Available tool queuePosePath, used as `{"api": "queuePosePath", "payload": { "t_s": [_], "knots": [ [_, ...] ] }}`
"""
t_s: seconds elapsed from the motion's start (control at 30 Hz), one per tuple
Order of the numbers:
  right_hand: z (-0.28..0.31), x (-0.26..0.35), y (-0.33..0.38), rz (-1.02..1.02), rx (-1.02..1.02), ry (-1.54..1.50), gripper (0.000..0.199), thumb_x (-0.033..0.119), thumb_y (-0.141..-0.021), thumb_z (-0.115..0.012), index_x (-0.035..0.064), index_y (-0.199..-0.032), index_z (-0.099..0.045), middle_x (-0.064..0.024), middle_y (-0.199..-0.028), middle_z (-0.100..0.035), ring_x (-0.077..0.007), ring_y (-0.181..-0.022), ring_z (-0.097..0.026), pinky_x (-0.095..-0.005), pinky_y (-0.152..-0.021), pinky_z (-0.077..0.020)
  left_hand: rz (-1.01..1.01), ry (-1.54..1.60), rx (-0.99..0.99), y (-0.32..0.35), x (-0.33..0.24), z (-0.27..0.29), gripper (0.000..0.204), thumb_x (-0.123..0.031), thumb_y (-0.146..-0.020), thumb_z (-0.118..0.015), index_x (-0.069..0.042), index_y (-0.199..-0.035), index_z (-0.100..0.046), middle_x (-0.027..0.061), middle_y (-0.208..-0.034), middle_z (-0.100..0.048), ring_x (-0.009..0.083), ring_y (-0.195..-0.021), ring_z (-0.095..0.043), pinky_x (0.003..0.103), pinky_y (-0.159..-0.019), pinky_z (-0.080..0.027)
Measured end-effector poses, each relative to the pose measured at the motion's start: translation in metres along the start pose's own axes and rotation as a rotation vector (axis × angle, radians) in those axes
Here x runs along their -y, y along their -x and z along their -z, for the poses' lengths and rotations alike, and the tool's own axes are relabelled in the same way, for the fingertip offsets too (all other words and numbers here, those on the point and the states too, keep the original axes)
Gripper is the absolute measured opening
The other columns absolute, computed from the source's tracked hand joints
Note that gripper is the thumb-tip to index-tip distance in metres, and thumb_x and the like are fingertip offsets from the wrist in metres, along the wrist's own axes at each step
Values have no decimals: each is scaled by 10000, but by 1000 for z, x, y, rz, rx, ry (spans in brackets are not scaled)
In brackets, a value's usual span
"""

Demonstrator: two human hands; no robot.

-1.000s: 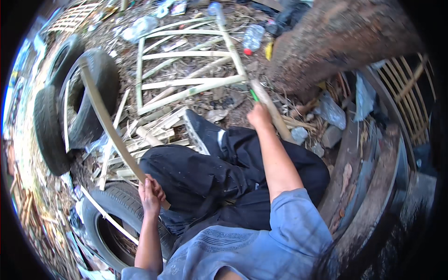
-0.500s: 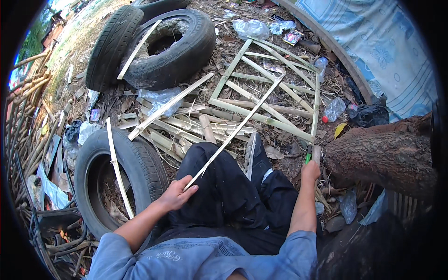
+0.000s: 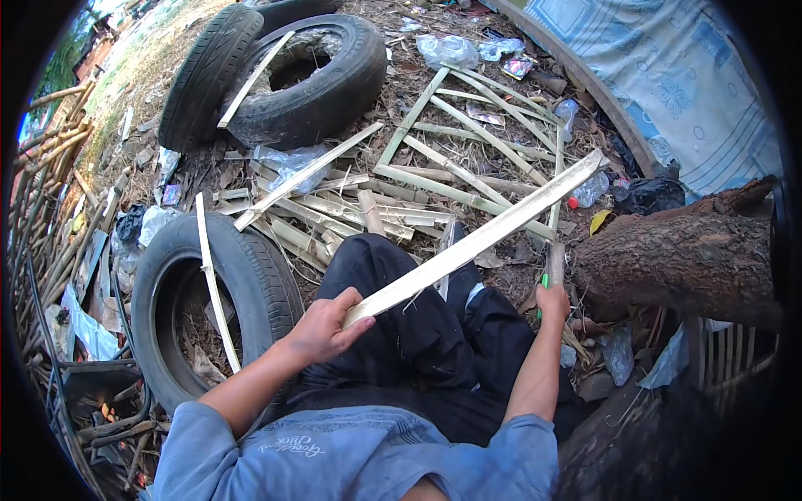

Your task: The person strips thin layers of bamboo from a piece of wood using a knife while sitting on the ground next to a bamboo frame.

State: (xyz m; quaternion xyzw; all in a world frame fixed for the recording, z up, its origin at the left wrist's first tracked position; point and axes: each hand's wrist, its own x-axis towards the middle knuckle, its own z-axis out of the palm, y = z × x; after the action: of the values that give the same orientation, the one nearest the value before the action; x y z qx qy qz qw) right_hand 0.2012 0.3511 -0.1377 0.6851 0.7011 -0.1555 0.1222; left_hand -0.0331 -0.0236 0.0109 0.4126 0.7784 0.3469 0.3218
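My left hand is closed round the near end of a split bamboo strip. The strip slants up to the right above my knees, its pale broad face showing and its far end over the corner of a bamboo lattice frame on the ground. My right hand, low beside the tree trunk, is wrapped round a tool with a green part and a blunt brownish shaft. I cannot make out the tool's kind. Between my knees and the tyres lies a pile of split bamboo pieces.
An old tyre lies at my left, with a bamboo strip across it. More tyres are at the back. A rough tree trunk bounds my right side. Plastic litter and a bottle lie around; a blue patterned sheet covers the far right.
The bamboo strip in my left hand has rolled from its thin edge to its broad face, its far end swinging right. My right hand still grips the tool, shifted slightly.
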Motion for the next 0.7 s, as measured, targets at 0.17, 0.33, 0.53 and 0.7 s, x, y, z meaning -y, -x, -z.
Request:
{"api": "queuePosePath", "payload": {
  "t_s": [0.17,0.33,0.53,0.7],
  "knots": [
    [10,-61,54,-110,134,-346,462,282,-867,-537,-13,-1222,-513,-278,-1088,-633,-427,-1036,-611,-483,-876,-479,122,262,93,-3,3,-22,239,-238,-911,-659,-53,-929,-509,27,-629,-584,59,-571,-545,230,-505,-401],
    [18,-61,163,183,148,-1182,248,86,-926,-493,6,-1159,-473,-80,-851,-587,-159,-617,-582,-293,-571,-477,163,490,146,0,25,-37,226,-284,-982,-551,-69,-932,-503,-41,-634,-460,42,-511,-428,205,-452,-337],
    [-10,20,223,790,435,-1066,171,176,-927,-565,9,-921,-531,9,-716,-476,-57,-693,-431,-257,-606,-376,315,549,234,3,61,-28,221,-298,-1005,-500,-83,-958,-484,-13,-665,-531,54,-521,-473,211,-450,-363],
    [-38,73,209,942,146,-758,424,422,-955,-524,42,-765,-519,-162,-560,-494,-371,-564,-552,-415,-518,-411,325,596,300,6,85,-11,224,-309,-1009,-487,-94,-956,-461,3,-653,-554,72,-482,-483,226,-437,-383]
  ]
}}
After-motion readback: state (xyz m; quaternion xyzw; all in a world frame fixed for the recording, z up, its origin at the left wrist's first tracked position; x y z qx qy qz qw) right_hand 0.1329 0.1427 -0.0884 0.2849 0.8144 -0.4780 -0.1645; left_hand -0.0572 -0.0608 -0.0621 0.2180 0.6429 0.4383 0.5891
